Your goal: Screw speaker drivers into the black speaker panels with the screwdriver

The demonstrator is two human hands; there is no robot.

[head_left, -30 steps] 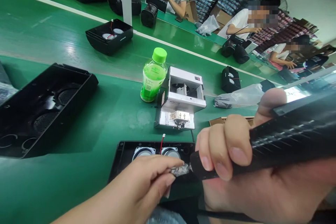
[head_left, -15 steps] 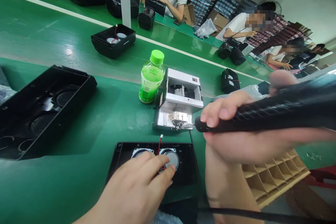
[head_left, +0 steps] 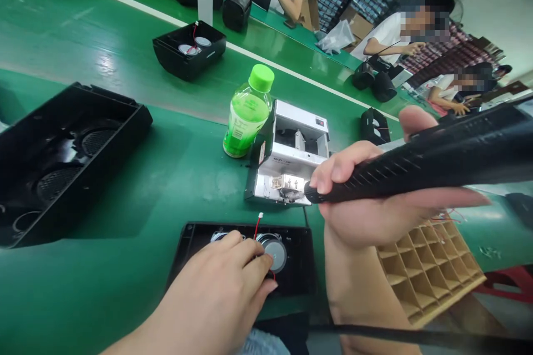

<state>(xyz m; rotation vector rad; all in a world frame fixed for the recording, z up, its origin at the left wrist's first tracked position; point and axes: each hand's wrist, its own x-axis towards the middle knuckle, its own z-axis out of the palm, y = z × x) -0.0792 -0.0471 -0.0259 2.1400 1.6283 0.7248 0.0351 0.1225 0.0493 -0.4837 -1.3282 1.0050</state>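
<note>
Two hands: left hand [head_left: 212, 294], fingers spread, pressing a speaker [head_left: 275, 253] in a black speaker housing [head_left: 300, 255] on the green tabletop [head_left: 116, 283] to steady it; right hand [head_left: 375, 219] wrapped round a black soldering iron [head_left: 420, 169], tip at a white bench unit [head_left: 291, 133].

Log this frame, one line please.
left hand: on speaker in black housing | right hand: holding soldering iron, tip beside white machine

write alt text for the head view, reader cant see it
A person's right hand holds a black soldering iron with its tip at a white bench machine, while the left hand rests on a round speaker in an open black housing on a green workbench. A green-capped bottle stands nearby, and co-workers sit beyond.
</note>
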